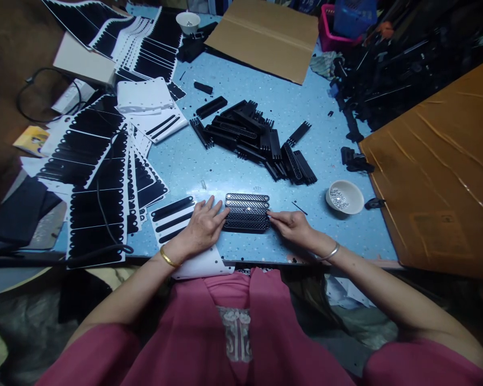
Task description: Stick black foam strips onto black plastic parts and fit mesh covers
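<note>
Black perforated strips point(247, 214), probably light and stiff, best held by their ends, lie between the left hand point(205, 224), spread against one end, and the right hand point(293, 226), its grip opposite hard to tell.

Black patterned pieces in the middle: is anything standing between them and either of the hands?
Nothing visible does. The left hand's fingertips are at the left end of the black patterned pieces, the right hand's at the right end. The striped sheet lies beneath the left hand.
</note>
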Demonstrator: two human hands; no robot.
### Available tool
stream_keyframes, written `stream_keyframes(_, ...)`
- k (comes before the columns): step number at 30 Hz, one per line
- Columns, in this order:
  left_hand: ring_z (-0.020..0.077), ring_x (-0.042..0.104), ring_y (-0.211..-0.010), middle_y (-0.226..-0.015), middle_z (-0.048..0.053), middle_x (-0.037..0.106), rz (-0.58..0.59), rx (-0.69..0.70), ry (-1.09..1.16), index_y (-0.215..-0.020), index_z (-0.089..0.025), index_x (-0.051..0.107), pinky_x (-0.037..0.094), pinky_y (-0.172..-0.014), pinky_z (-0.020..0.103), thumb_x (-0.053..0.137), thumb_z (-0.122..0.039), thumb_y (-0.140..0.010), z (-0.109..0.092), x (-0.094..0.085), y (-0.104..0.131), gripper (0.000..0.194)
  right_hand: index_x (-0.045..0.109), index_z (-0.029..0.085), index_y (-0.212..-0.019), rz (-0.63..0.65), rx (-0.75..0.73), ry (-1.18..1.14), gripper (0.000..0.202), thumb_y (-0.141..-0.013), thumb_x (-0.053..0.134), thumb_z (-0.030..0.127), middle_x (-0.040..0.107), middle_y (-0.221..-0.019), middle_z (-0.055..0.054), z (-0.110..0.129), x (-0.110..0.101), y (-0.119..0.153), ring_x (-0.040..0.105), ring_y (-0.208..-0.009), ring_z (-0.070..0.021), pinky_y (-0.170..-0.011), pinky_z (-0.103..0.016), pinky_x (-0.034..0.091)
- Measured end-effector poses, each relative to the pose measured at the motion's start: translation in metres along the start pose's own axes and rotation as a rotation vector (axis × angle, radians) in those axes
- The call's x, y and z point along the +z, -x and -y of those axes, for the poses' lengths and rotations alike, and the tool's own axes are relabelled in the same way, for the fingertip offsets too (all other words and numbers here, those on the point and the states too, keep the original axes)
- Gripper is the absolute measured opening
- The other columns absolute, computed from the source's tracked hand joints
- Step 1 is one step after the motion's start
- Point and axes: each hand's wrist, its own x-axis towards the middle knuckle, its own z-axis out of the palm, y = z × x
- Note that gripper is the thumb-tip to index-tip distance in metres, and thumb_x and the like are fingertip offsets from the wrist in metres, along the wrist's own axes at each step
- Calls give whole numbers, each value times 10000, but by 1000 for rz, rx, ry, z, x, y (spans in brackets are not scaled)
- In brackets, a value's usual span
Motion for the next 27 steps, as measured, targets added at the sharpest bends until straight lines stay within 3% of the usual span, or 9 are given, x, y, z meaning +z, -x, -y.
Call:
stream_keyframes(3, 426, 470, -1304, -1302, 219, 609, -4, -2, -14, -1278, -130, 611, 406, -935, 567, 443, -193, -952, -1, 0, 0, 372, 780, 184, -979, -66, 126, -162, 294, -841, 587, 358, 780, -907, -104, 0, 5, -7, 729, -778, -236, -746, -365, 591)
stream_keyframes(8, 429, 468, -1306, -1305, 215, 608, 3, -13, -11, -1284, -145, 612, 405, -940, 570, 432, -219, -964, 0, 0, 0, 374, 776, 144, -805, -143, 332, -478, 320, -690, 720, 438, 744, -675, -76, 6, 9, -17, 642, -527, -171, -535, -305, 549)
stream_keyframes(15, 421, 450, -1325, -1307, 215, 604, -2, -28, 36, -1296, -168, 609, 393, -954, 588, 446, -220, -956, 2, 2, 0, 380, 690, 147, -694, -167, 509, -738, 372, -474, 862, 393, 667, -537, -9, 19, 2, -25, 629, -464, -158, -461, -269, 531)
stream_keyframes(19, 420, 453, -1324, -1306, 212, 606, -13, -29, 39, -1296, -173, 612, 396, -949, 585, 453, -219, -953, 2, 3, 1, 382, 681, 144, -727, -159, 473, -743, 428, -458, 877, 413, 666, -531, -10, 20, 0, -23, 629, -465, -153, -458, -261, 530)
stream_keyframes(24, 420, 459, -1317, -1301, 208, 609, -20, -23, 45, -1299, -175, 608, 398, -945, 577, 452, -212, -950, 2, 2, 1, 384, 659, 129, -732, -167, 488, -698, 458, -586, 812, 535, 689, -590, -59, 21, -4, -19, 656, -469, -166, -365, -211, 457)
stream_keyframes(27, 421, 459, -1315, -1307, 207, 604, -11, -19, 40, -1299, -177, 606, 394, -948, 570, 448, -211, -954, 2, 2, 1, 382, 644, 126, -695, -126, 496, -680, 470, -596, 802, 558, 676, -575, -57, 23, -4, -21, 639, -426, -156, -319, -188, 408)
